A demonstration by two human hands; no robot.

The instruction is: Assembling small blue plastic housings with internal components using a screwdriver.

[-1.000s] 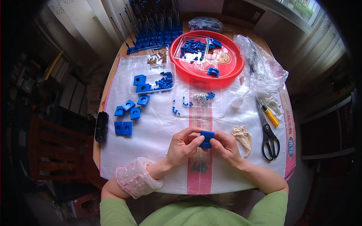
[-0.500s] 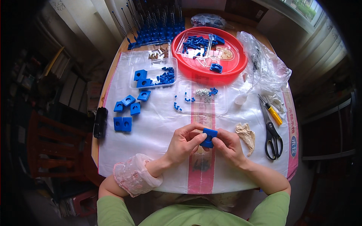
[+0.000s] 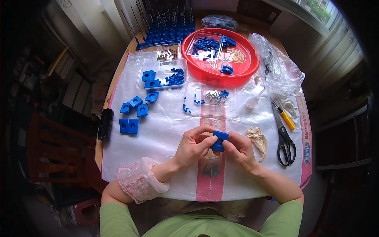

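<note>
Between my hands, above the near middle of the table, is a small blue plastic block point(image 3: 220, 136) with a recess in its face. My left hand point(image 3: 194, 145) pinches its left side, the thumb on the front. From the right, my right hand point(image 3: 239, 150) grips the same block with thumb and fingers. Fingertips behind it are partly hidden. Several similar blue blocks point(image 3: 128, 126) lie on the sheet to the left, some with a round hole. A clear tray point(image 3: 193, 112) beyond my hands holds small white rings and tiny blue pieces.
A clear box point(image 3: 166, 87) holds blue parts, with brass-coloured pieces point(image 3: 167, 55) behind it. The red basin point(image 3: 252, 71) contains more blue parts. At right lie black scissors point(image 3: 287, 146), a yellow-handled tool point(image 3: 288, 120), a crumpled cloth point(image 3: 257, 139) and a white squeeze bottle point(image 3: 251, 102). A black case point(image 3: 105, 124) sits far left.
The view has shifted slightly. My hands still hold the blue block in nearly the same place, with only a slight change in its tilt.
</note>
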